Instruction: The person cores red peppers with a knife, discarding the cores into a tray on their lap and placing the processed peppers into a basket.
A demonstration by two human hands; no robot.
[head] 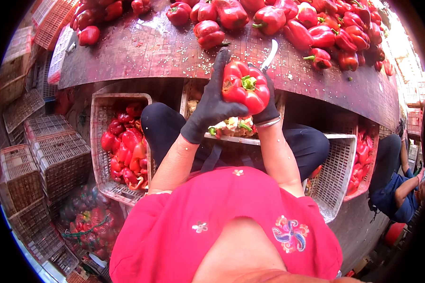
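Note:
A red bell pepper is held between my two black-gloved hands, its green stem end facing up at me. A brownish damaged patch marks its left side. My left hand wraps the pepper's left and near sides, thumb across the front. Against its right side is my right hand, partly hidden behind the pepper. A small knife with a pale curved blade sticks up from that hand; its handle is mostly hidden. Below the hands, a crate holds pepper cores and stem pieces.
Whole red peppers are heaped across the seed-strewn table. Crates of cut peppers stand left and right, with a white crate by my right knee. Stacked crates fill the left; another person sits far right.

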